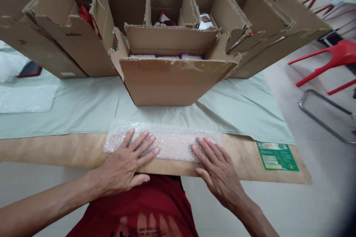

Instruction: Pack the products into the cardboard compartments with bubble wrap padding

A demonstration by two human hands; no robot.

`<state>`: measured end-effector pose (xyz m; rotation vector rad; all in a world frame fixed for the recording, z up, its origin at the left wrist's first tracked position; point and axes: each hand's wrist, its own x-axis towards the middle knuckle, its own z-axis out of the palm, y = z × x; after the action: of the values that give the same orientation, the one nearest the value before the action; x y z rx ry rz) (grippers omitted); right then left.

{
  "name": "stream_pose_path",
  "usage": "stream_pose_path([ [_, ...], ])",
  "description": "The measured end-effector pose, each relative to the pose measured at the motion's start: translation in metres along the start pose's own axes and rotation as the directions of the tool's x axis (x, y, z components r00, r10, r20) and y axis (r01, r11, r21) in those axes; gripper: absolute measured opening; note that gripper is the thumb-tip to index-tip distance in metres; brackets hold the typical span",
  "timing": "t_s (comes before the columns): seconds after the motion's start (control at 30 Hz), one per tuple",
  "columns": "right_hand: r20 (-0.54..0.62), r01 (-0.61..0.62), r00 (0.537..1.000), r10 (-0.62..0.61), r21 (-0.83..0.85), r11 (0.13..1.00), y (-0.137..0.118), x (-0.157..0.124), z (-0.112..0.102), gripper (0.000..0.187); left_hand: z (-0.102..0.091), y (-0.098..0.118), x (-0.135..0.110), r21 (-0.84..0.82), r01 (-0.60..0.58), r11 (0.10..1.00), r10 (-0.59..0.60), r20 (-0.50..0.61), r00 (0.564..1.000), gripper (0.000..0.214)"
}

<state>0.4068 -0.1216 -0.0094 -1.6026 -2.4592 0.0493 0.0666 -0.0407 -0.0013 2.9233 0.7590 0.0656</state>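
A sheet of bubble wrap (169, 141) lies flat at the near edge of the work surface, partly on brown cardboard (55, 152), partly on pale green cloth (83, 107). My left hand (126, 164) rests on its left part, palm down, fingers spread. My right hand (215, 168) lies flat on its right end, fingers stretched out together. Neither hand holds anything. Just beyond the wrap stands an open cardboard box (169, 81) with white and purple packs showing inside.
Several more open cardboard boxes (61, 37) with dividers line the back. Another bubble wrap piece (26, 98) lies at the far left. A green printed label (277, 156) sits on the cardboard at right. A red plastic stool (330, 61) lies tipped on the floor at right.
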Motion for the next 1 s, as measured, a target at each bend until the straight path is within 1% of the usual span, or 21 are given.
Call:
stream_pose_path([
  [0.07,-0.068,-0.109,0.991,0.112,0.050,0.993,0.015,-0.016,-0.010,0.044,0.000,-0.001,-0.002,-0.012,-0.003,1.000,0.003,-0.011,1.000,0.075],
  [0.13,-0.173,-0.246,0.951,0.255,0.073,0.967,0.024,-0.024,-0.019,0.034,0.001,-0.002,-0.003,-0.017,-0.012,1.000,0.012,-0.027,1.000,0.074],
  [0.2,-0.251,-0.368,0.896,0.367,0.045,0.929,0.028,-0.023,-0.023,0.026,0.001,-0.002,-0.004,-0.018,-0.026,1.000,0.025,-0.049,0.998,0.074],
  [0.27,-0.258,-0.443,0.867,0.426,-0.010,0.896,0.029,-0.015,-0.020,0.029,-0.003,0.000,-0.004,-0.019,-0.031,0.999,0.029,-0.077,0.997,0.072],
  [0.33,-0.249,-0.488,0.850,0.464,-0.042,0.872,0.028,-0.005,-0.012,0.032,-0.009,0.007,-0.001,-0.029,-0.014,0.999,0.011,-0.120,0.993,0.070],
  [0.43,-0.261,-0.497,0.840,0.476,-0.018,0.868,0.029,0.004,0.003,0.031,-0.018,0.027,0.012,-0.078,0.010,0.997,-0.022,-0.160,0.987,0.065],
  [0.53,-0.280,-0.471,0.834,0.476,0.087,0.878,0.027,0.008,0.005,0.031,-0.018,0.043,0.031,-0.158,-0.007,0.987,-0.012,-0.120,0.993,0.061],
  [0.6,-0.279,-0.475,0.810,0.516,0.205,0.856,0.022,0.011,-0.003,0.031,-0.014,0.048,0.041,-0.193,-0.011,0.981,-0.004,-0.077,0.997,0.059],
  [0.63,-0.253,-0.489,0.792,0.556,0.282,0.825,0.018,0.012,-0.009,0.031,-0.011,0.048,0.043,-0.204,-0.008,0.979,-0.005,-0.063,0.998,0.058],
  [0.67,-0.208,-0.506,0.771,0.602,0.373,0.777,0.013,0.013,-0.016,0.030,-0.010,0.048,0.045,-0.214,-0.006,0.977,-0.006,-0.055,0.998,0.057],
  [0.7,-0.148,-0.522,0.747,0.648,0.474,0.709,0.008,0.015,-0.024,0.029,-0.008,0.047,0.046,-0.226,-0.005,0.974,-0.008,-0.055,0.998,0.056],
  [0.77,-0.025,-0.521,0.697,0.717,0.669,0.530,-0.003,0.019,-0.039,0.027,-0.008,0.045,0.046,-0.254,-0.005,0.967,-0.011,-0.062,0.998,0.054],
  [0.8,0.027,-0.497,0.681,0.731,0.750,0.435,-0.008,0.021,-0.046,0.028,-0.008,0.045,0.045,-0.270,-0.005,0.963,-0.013,-0.066,0.998,0.054],
  [0.83,0.067,-0.461,0.675,0.734,0.816,0.350,-0.014,0.024,-0.052,0.032,-0.008,0.044,0.045,-0.288,-0.006,0.957,-0.015,-0.070,0.997,0.054],
  [0.87,0.096,-0.424,0.679,0.728,0.861,0.282,-0.020,0.029,-0.057,0.039,-0.009,0.043,0.045,-0.313,-0.008,0.950,-0.015,-0.071,0.997,0.054],
  [0.9,0.115,-0.391,0.693,0.712,0.889,0.238,-0.027,0.034,-0.061,0.046,-0.009,0.042,0.045,-0.348,-0.014,0.937,-0.014,-0.077,0.997,0.053],
  [0.93,0.130,-0.370,0.716,0.686,0.904,0.215,-0.035,0.042,-0.065,0.052,-0.009,0.041,0.044,-0.397,-0.020,0.918,-0.017,-0.091,0.996,0.049],
  [0.97,0.139,-0.357,0.741,0.657,0.910,0.211,-0.043,0.050,-0.068,0.057,-0.010,0.040,0.043,-0.460,-0.022,0.888,-0.042,-0.129,0.991,0.044],
  [1.0,0.144,-0.349,0.767,0.625,0.911,0.218,-0.053,0.060,-0.070,0.060,-0.011,0.038,0.040,-0.536,-0.014,0.844,-0.101,-0.184,0.978,0.038],
])
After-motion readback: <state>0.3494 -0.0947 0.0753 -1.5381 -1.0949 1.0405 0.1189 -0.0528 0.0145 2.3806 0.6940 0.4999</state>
